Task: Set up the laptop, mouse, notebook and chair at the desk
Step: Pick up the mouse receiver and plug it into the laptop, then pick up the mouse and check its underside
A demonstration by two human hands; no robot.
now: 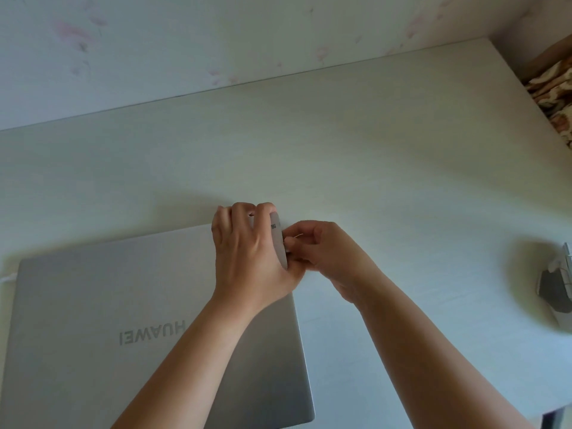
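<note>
A closed silver laptop lies flat on the white desk at the lower left, its logo upside down to me. Above the laptop's far right corner, my left hand grips a grey mouse turned on its side, with a small label on its underside facing right. My right hand is against that underside, thumb and fingertips pinched together on it. What the fingertips pinch is hidden. No notebook or chair is in view.
A grey and white object sits at the desk's right edge. A white cable runs to the laptop's left side. Flowered wallpaper backs the desk, and patterned fabric lies beyond its right end.
</note>
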